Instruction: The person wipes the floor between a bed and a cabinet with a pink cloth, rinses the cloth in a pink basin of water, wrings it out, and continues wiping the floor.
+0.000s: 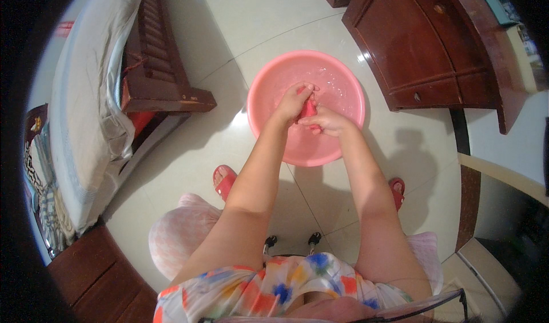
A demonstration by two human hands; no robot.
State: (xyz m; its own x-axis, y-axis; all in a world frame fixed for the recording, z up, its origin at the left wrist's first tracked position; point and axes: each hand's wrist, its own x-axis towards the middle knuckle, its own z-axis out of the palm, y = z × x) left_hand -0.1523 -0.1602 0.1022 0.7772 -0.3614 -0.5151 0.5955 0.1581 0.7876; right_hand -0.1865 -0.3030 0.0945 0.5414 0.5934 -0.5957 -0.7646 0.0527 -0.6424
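A round pink plastic basin [351, 147] with water in it stands on the tiled floor before me. Over the basin, my left hand [297, 102] is closed around a small wet red cloth [309, 110]. The lower end of the cloth is in my right hand [327, 120], whose thumb lies across it. My hands are close together, with the cloth stretched between them. The fingers under the cloth are partly hidden.
A wooden bed frame [171, 102] with a mattress [85, 108] stands at the left. A dark red wooden cabinet [411, 44] is at the upper right. Red slippers [225, 181] are on my feet on either side, and chair casters [314, 238] show below.
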